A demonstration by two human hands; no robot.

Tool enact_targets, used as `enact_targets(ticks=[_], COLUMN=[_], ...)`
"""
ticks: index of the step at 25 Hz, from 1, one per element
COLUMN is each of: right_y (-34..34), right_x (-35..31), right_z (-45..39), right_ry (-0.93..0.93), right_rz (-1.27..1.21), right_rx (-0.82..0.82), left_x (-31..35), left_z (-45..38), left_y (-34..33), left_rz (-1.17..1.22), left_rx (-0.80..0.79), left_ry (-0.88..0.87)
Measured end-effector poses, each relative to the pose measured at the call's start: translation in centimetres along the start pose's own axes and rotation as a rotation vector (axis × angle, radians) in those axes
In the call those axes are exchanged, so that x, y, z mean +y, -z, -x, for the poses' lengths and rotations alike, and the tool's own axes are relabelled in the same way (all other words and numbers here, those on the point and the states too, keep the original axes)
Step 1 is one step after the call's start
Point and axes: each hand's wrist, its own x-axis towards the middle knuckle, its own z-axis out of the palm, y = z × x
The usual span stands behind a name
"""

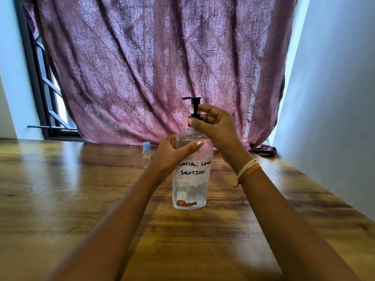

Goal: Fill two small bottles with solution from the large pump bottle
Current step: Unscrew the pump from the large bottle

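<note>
Head view: large pump bottle [189, 179] upright mid-worktop [60, 189], partly filled with clear liquid, gripped round the shoulder by left hand [172, 153]. Right hand [213, 124] pinching the black pump collar [195, 118], apparently unscrewing. One small bottle [146, 153], blue-capped, near far edge, contents unclear; second not seen. Filling apparently not yet begun.

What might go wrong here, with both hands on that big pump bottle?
1. The right hand grips the black pump collar, which looks lifted off the neck; pulling it free could drip solution onto the wooden table.
2. The large pump bottle is tall and held only near its shoulder by the left hand, so a hard twist might tip it.
3. The small bottle stands just behind the left hand and could be knocked.
</note>
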Motion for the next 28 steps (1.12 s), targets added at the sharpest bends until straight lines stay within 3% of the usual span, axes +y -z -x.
enact_targets(ticks=[4,7,10,15,19,22,24,28], right_y=[0.3,-0.3,-0.3,0.1,0.0,0.7,0.6,0.2], right_x=[-0.2,-0.2,-0.1,-0.3,-0.1,-0.1,-0.1,0.2], right_z=[0.2,0.0,0.0,0.1,0.0,0.0,-0.1,-0.1], right_ry=[-0.02,0.0,-0.001,0.002,0.02,0.01,0.016,0.02], right_rz=[-0.092,0.099,0.055,-0.04,0.063,-0.114,-0.083,0.015], right_rx=[-0.148,-0.061,0.034,-0.091,0.024,-0.09,-0.133,-0.009], left_x=[0.2,0.2,0.2,0.2,0.2,0.2,0.3,0.2], left_z=[0.2,0.2,0.2,0.3,0.3,0.3,0.3,0.3], left_y=[0.0,0.0,-0.1,-0.1,-0.2,-0.2,-0.2,-0.2], left_rz=[0.021,0.048,0.052,0.056,0.057,0.056,0.065,0.063], left_rx=[-0.016,-0.014,-0.008,0.003,0.004,0.007,-0.002,-0.009], left_ry=[-0.006,-0.001,0.008,0.014,0.015,0.002,0.0,-0.007])
